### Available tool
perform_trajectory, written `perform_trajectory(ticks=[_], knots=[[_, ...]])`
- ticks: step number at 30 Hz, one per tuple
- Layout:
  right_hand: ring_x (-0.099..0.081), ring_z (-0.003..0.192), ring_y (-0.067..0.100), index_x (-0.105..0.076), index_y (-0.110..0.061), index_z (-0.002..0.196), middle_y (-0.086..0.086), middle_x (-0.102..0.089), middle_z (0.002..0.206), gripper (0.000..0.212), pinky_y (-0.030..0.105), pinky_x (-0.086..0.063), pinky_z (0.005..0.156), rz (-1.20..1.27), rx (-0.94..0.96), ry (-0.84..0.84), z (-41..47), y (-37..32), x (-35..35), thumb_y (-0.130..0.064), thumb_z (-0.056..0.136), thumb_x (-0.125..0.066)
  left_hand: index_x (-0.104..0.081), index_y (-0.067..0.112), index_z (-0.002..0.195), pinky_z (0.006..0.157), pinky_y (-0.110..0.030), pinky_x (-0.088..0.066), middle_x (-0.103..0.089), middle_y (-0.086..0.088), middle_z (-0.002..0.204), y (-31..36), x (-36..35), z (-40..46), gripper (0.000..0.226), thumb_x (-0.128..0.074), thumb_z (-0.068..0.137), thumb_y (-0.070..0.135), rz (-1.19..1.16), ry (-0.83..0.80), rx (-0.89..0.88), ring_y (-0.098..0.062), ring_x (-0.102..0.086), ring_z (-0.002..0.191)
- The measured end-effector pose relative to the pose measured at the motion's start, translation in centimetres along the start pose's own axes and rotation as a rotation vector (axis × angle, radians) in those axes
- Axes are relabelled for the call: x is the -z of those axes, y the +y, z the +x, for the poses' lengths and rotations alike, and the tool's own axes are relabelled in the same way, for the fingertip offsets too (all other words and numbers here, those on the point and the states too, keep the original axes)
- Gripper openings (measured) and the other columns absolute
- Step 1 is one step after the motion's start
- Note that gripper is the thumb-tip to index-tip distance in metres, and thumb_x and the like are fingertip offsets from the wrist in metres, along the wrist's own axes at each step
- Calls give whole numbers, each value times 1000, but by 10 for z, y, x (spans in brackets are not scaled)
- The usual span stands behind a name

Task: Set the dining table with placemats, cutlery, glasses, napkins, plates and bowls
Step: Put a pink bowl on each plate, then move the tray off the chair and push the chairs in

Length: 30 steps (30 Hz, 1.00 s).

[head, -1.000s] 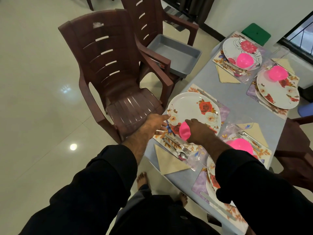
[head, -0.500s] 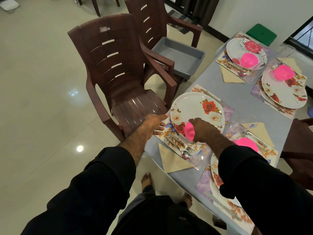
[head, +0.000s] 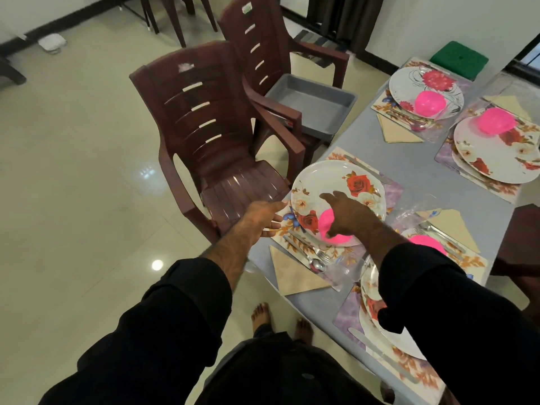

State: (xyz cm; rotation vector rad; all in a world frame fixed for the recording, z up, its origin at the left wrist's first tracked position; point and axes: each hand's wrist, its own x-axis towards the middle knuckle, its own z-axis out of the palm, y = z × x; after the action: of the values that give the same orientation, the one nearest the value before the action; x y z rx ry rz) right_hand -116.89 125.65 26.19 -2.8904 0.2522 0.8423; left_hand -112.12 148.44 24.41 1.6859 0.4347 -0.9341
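A pink bowl (head: 331, 229) sits on the near edge of a white rose-patterned plate (head: 330, 182), which lies on a floral placemat (head: 393, 190). My right hand (head: 347, 214) lies over the bowl with its fingers stretched out past it across the plate; the thumb side touches the bowl. My left hand (head: 263, 217) is held flat with straight fingers at the table's edge, touching the placemat's corner. A fork and spoon (head: 317, 263), a folded beige napkin (head: 292, 276) and a clear glass (head: 344, 268) lie just in front of the plate. A knife (head: 365, 169) lies behind it.
The grey table (head: 415, 165) holds three more settings with plates and pink bowls (head: 429, 103). A brown plastic chair (head: 204, 135) stands at the table's left edge. A second chair behind it carries a grey tub (head: 309, 103). My bare feet (head: 261, 314) are on the tiled floor.
My right hand set the pink bowl down on the plate's near edge and its fingers straightened out over it. My left hand stayed at the table edge.
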Motion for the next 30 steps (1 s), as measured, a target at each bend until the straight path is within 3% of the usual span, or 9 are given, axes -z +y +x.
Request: perform_trajectory(ticks=[4,8,12,15,22,27,30], knots=[[-50,140,36,-27,-31,162,9,-41,160,108,56,-42,116,160,60,101,-9,-7,10,-47,76,-90,-68,12,122,93,-44,-61,-72,-9,115,6,4,-23,45,-70,99,50,23,71,-52,-29,-71,105],[-57,132,30,-32,-26,158,9,-51,150,94,47,-42,115,178,127,222,-19,-31,2,-66,84,-74,-72,12,105,76,-35,-57,-71,-7,98,-5,30,-43,32,-72,99,44,-13,178,-97,-23,-66,87],[-50,141,34,-28,-24,161,12,-40,159,91,46,-41,117,238,226,188,-32,-79,-5,-53,88,-76,-70,11,109,74,-34,-56,-72,-7,100,-30,73,-60,33,-72,100,43,-23,271,-72,-22,-67,89],[-48,142,33,-30,-27,161,8,-39,161,90,46,-42,114,189,319,204,-31,-128,-11,-54,88,-75,-71,15,107,78,-38,-59,-75,-8,104,-41,114,-62,31,-74,98,44,-53,335,-82,-21,-70,91],[-48,139,36,-29,-24,160,13,-38,159,92,47,-44,113,148,387,60,22,-277,-8,-54,87,-76,-66,13,113,70,-35,-52,-72,-13,108,-73,258,-49,33,-75,97,40,16,417,-177,-26,-68,89],[-58,123,37,-40,-29,148,9,-50,137,76,47,-52,104,184,387,39,62,-396,1,-50,83,-74,-66,19,108,67,-31,-52,-71,-5,107,-99,387,-35,27,-77,95,40,-45,497,-177,-23,-69,85],[-62,115,37,-37,-25,144,10,-52,131,79,45,-55,96,179,350,83,90,-452,4,-54,81,-74,-66,24,105,71,-33,-53,-71,-4,107,-96,448,-30,28,-79,91,44,-30,501,-160,-23,-69,88]])
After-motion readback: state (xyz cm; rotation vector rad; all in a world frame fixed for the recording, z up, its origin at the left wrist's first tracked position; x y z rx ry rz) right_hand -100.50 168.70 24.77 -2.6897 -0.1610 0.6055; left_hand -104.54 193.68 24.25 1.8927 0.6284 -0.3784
